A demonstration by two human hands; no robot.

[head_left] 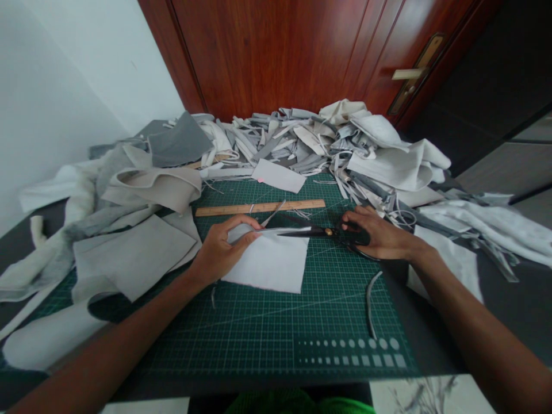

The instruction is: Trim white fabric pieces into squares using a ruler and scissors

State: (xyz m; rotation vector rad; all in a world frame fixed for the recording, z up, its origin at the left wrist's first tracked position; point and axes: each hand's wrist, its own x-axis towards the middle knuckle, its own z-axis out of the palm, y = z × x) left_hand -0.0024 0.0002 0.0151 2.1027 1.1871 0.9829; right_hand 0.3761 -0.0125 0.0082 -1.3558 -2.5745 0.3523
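Observation:
My left hand (226,247) pinches the upper left edge of a white piece of fabric (271,264) between thumb and fingers, above a green cutting mat (259,333). Black-handled scissors (330,232) are in my right hand (375,233), its fingers through the handle loops. Their blades point left along the fabric's top edge, and a narrow strip (273,214) sticks up beside them. Whether the blades are fully closed is hard to make out. Just beyond the fabric lies a wooden ruler (259,207).
Heaped grey and white scraps (276,138) line the back of the table. Larger fabric pieces (133,253) lie at left, more cloth (401,161) at right. A white rectangle (279,175) rests behind the ruler, and a thin grey strip (370,305) lies at the mat's right. A wooden door (276,57) stands behind.

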